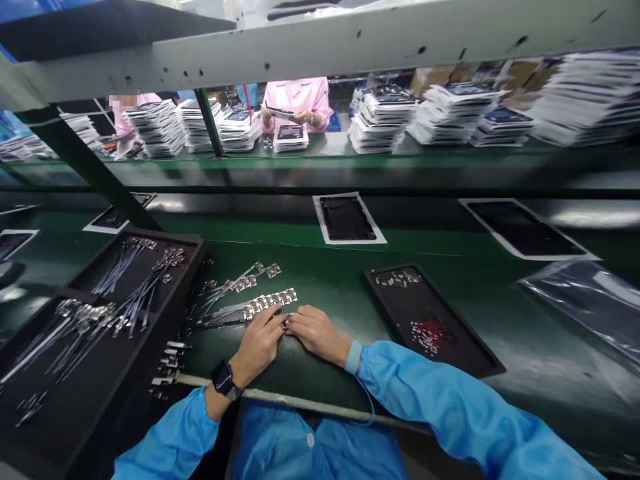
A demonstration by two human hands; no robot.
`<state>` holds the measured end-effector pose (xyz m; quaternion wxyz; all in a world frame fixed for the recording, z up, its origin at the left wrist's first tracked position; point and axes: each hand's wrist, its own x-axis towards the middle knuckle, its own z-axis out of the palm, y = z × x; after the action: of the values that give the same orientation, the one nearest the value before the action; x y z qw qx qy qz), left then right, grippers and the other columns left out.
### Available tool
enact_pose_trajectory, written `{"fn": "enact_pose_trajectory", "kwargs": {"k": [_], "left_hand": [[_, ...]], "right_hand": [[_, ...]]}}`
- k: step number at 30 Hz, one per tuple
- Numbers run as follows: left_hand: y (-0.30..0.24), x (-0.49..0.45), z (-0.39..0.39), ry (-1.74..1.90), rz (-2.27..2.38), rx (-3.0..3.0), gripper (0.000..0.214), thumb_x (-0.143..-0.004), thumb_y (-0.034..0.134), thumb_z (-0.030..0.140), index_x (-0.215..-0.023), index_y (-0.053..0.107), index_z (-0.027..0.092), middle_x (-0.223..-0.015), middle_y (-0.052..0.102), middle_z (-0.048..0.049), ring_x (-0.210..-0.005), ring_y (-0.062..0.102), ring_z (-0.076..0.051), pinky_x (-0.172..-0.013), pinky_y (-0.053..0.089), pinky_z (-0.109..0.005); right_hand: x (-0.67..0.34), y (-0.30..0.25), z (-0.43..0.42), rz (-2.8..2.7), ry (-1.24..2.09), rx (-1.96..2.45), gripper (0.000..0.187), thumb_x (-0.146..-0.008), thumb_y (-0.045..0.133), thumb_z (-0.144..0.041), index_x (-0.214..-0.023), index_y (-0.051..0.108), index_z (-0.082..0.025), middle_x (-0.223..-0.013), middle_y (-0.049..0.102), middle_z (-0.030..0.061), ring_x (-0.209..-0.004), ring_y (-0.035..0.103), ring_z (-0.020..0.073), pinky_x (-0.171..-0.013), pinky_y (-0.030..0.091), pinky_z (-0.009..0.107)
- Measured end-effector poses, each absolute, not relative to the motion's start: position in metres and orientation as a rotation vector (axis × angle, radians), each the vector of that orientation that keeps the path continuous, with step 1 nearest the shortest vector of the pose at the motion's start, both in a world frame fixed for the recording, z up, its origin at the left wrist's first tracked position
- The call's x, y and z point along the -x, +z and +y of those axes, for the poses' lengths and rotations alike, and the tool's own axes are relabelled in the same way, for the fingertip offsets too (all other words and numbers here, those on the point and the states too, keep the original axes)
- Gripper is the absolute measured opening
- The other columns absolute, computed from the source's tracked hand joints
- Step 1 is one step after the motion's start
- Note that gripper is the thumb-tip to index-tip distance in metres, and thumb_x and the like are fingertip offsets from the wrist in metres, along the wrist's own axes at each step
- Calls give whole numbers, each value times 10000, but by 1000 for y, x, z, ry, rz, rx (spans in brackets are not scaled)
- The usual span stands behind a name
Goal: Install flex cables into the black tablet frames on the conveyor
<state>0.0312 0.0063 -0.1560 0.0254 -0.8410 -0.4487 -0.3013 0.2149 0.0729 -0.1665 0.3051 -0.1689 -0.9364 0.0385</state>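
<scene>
My left hand (259, 343) and my right hand (315, 331) meet fingertip to fingertip on the green mat, both in blue sleeves. Their fingers pinch together over a small metal part (286, 323), too small to name. The left fingers rest on the near end of a row of flat flex cables with metal connector ends (270, 300). A second fan of such cables (245, 280) lies just beyond. A black watch sits on my left wrist, a blue strap on my right.
A black tray (60, 373) full of flex cables stands at the left. A smaller black tray (465, 353) with tiny metal and red parts lies to the right. Dark panels on white sheets (347, 219) ride the belt beyond. Across it, people in pink work among stacked sheets (383, 120).
</scene>
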Motion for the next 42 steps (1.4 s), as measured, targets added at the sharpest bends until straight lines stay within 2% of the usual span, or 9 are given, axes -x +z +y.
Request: {"fn": "enact_pose_trajectory", "kwargs": {"k": [9, 13, 15, 20, 25, 29, 33, 38, 42], "left_hand": [[-159, -28, 8, -1071, -1429, 2638, 224, -923, 483, 74, -936, 686, 169, -1076, 739, -95, -1152, 646, -224, -956, 581, -425], [-157, -28, 7, -1164, -1473, 2621, 209, -940, 489, 111, -909, 687, 172, -1051, 746, -92, -1111, 668, -219, -938, 589, -417], [-157, -30, 6, -1167, -1480, 2597, 190, -939, 503, 119, -913, 684, 169, -1049, 744, -91, -1095, 672, -220, -948, 582, -416], [-161, -38, 7, -985, -1491, 2606, 217, -937, 515, 142, -1074, 681, 170, -1105, 709, -115, -1104, 652, -234, -956, 565, -429], [-161, -43, 14, -966, -1478, 2699, 265, -919, 466, 53, -981, 692, 176, -1162, 694, -93, -1228, 576, -243, -988, 537, -454], [-157, -44, 14, -1093, -1533, 2696, 222, -923, 494, 74, -913, 688, 181, -1134, 708, -82, -1231, 577, -246, -987, 540, -459], [-155, -29, -2, -1139, -1629, 2518, 173, -934, 545, 153, -1044, 675, 180, -1215, 681, -108, -1221, 591, -250, -1007, 535, -465], [-157, 0, -24, -1095, -1702, 2358, 170, -933, 529, 123, -937, 686, 190, -1032, 726, -81, -993, 679, -211, -892, 583, -399], [-157, 4, -25, -1052, -1690, 2429, 199, -930, 505, 87, -909, 675, 187, -1001, 725, -66, -1005, 659, -211, -888, 572, -387]], "right_hand": [[-217, -162, 76, -2480, 130, 419, 330, -1024, 454, -278, -781, 651, -172, -713, 636, 40, -683, 522, 168, -644, 404, 307], [-228, -160, 77, -2398, 229, 438, 230, -1010, 490, -302, -940, 661, -166, -904, 704, 83, -841, 604, 189, -755, 481, 319], [-233, -160, 77, -2384, 234, 459, 208, -1007, 497, -260, -901, 653, -171, -896, 706, 77, -852, 610, 192, -773, 486, 323], [-235, -161, 77, -2448, 200, 447, 309, -1020, 445, -201, -761, 612, -177, -752, 653, 57, -757, 562, 181, -709, 446, 308], [-233, -161, 79, -2463, 250, 453, 303, -1020, 439, -193, -766, 603, -178, -735, 626, 51, -737, 519, 177, -689, 418, 305], [-233, -163, 80, -2455, 317, 478, 274, -1016, 463, -216, -787, 609, -181, -737, 628, 48, -739, 530, 177, -698, 426, 312], [-235, -163, 82, -2428, 403, 510, 249, -1013, 474, -222, -814, 616, -179, -759, 647, 54, -746, 554, 177, -703, 438, 321], [-234, -152, 78, -2461, 332, 494, 187, -993, 513, -222, -856, 626, -164, -821, 672, 74, -824, 584, 202, -746, 465, 341], [-213, -148, 71, -2523, 190, 406, 227, -994, 511, -324, -1001, 643, -139, -980, 678, 123, -974, 570, 251, -842, 465, 384]]}}
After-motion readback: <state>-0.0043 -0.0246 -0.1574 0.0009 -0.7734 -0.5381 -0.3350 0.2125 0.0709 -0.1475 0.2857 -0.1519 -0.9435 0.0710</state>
